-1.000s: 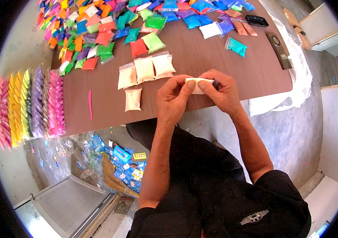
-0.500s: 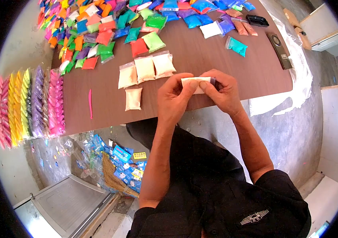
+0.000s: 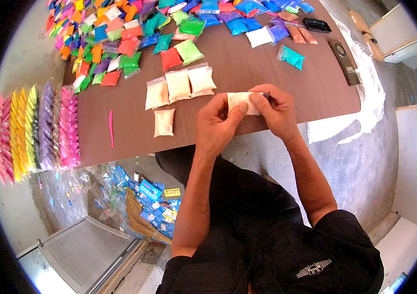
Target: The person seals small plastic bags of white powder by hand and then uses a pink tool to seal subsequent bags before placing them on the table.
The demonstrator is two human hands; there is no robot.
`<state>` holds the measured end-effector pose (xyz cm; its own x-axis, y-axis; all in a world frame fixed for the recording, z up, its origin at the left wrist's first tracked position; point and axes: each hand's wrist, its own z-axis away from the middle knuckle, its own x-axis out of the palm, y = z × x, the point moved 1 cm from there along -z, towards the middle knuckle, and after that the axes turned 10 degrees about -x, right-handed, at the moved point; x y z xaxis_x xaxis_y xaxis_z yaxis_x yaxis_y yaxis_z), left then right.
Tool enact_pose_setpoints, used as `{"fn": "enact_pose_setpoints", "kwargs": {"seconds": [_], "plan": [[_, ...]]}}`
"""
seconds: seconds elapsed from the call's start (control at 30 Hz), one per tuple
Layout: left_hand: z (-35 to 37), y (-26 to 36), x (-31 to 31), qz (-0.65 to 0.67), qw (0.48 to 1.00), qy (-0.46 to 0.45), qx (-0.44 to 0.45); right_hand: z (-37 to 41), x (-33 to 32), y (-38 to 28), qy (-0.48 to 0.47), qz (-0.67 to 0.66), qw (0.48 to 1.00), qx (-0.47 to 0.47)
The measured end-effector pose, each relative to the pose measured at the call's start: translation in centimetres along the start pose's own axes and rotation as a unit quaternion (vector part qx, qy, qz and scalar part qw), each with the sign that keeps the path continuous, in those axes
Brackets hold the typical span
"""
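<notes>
A small cream packet [image 3: 240, 101] is pinched between both my hands over the near edge of the brown table [image 3: 296, 83]. My left hand [image 3: 213, 126] grips its left side with the thumb on top. My right hand [image 3: 277, 112] closes over its right end. Three cream packets [image 3: 178, 84] lie in a row just beyond my hands, and a fourth cream packet [image 3: 163, 122] lies below them to the left.
Many coloured packets [image 3: 120, 34] cover the far left of the table. A pink stick [image 3: 111, 128] lies near the front edge. Strips of pink, purple and yellow packets [image 3: 37, 130] hang at the left. A dark remote [image 3: 344, 61] and a black case [image 3: 316, 25] lie at the right.
The packet has turned in my hands and shows more of its face. My left thumb slid across it while my right hand shifted slightly up.
</notes>
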<state>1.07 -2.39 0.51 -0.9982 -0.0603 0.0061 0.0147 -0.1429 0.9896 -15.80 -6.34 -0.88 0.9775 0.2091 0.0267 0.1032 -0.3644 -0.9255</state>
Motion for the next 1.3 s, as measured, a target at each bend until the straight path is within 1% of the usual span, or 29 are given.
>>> {"fn": "enact_pose_setpoints", "kwargs": {"seconds": [0.13, 0.2, 0.23, 0.3, 0.33, 0.4, 0.5, 0.63, 0.7, 0.73, 0.8, 0.83, 0.9, 1.0, 1.13, 1.2, 1.3], "plan": [[-0.2, -0.7, -0.4, 0.027, 1.0, -0.006, -0.003, -0.1, 0.2, -0.4, -0.003, 0.031, 0.999, -0.019], [-0.2, -0.9, -0.6, 0.075, 0.997, 0.004, -0.014, 0.1, 0.1, 0.0, -0.008, 0.027, 1.0, 0.001], [-0.2, -1.0, -0.5, 0.075, 0.997, 0.004, -0.015, 0.1, 0.1, 0.0, -0.008, 0.027, 1.0, 0.002], [-0.3, -1.1, -0.3, 0.095, 0.995, 0.001, 0.008, 0.2, -0.1, 0.0, -0.004, 0.03, 1.0, 0.001], [-0.2, -1.0, -0.3, 0.095, 0.995, 0.001, 0.008, 0.2, -0.2, 0.1, -0.004, 0.03, 1.0, 0.002], [-0.1, -0.7, -0.2, 0.058, 0.998, 0.007, -0.032, 0.1, -0.3, 0.2, 0.005, 0.04, 0.999, -0.009], [-0.1, -0.2, 0.0, 0.032, 0.999, 0.013, -0.008, 0.2, -0.3, 0.3, -0.011, 0.058, 0.998, 0.009], [-0.4, -1.4, -0.5, 0.045, 0.999, 0.003, -0.022, 0.1, 0.2, 0.0, -0.012, 0.067, 0.998, -0.014], [-0.3, -1.1, -0.4, 0.051, 0.999, 0.011, -0.003, 0.1, 0.5, -0.2, 0.018, 0.039, 0.999, 0.004], [-0.2, -0.8, -0.3, 0.051, 0.999, 0.011, -0.002, 0.1, 0.4, -0.1, 0.018, 0.039, 0.999, 0.004], [0.0, -0.2, -0.3, 0.045, 0.998, 0.018, -0.034, 0.2, 0.2, 0.3, 0.025, -0.014, 0.999, 0.023], [0.0, -0.2, -0.2, 0.045, 0.998, 0.018, -0.034, 0.2, 0.1, 0.3, 0.025, -0.014, 0.999, 0.023], [0.0, -0.2, -0.1, 0.024, 0.999, 0.025, -0.036, 0.1, -0.1, 0.2, 0.001, 0.026, 0.999, 0.024], [-0.1, -0.5, -0.2, -0.002, 0.999, 0.025, -0.028, 0.2, -0.2, 0.5, -0.01, 0.019, 1.0, 0.015], [-0.2, -1.1, -0.3, 0.01, 1.0, 0.018, -0.007, 0.1, 0.1, 0.1, -0.013, 0.018, 1.0, 0.009], [-0.3, -1.1, -0.3, 0.046, 0.999, 0.013, 0.01, 0.0, 0.2, 0.1, -0.009, 0.027, 1.0, -0.002], [0.0, -0.6, -0.3, 0.038, 0.999, 0.015, -0.007, 0.0, 0.2, 0.0, 0.007, -0.011, 1.0, 0.012]]}}
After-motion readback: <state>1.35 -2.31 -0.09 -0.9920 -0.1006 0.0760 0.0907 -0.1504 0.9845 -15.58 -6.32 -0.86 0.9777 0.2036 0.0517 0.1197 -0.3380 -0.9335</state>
